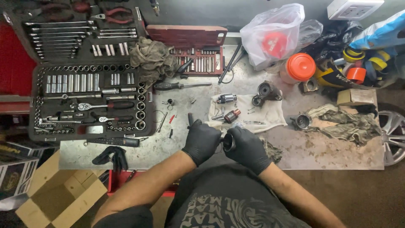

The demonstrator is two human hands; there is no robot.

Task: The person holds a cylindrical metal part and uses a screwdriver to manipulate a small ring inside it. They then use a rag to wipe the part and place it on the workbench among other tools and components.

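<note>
A grey workbench [177, 145] serves as the landmark. On its left end lies an open black socket set case [86, 80] with rows of wrenches and sockets. At its back edge sits a smaller red tool case [187, 36], with a crumpled rag [152, 59] beside it. Toward the bench's right end stand an orange-lidded jar [298, 67] and a white plastic bag [276, 36]. Below its left corner stands an open cardboard box [59, 196].

Gloved left hand [201, 141], right hand [247, 147] gripping dark cylindrical part [228, 142], open socket set [84, 101]
</note>
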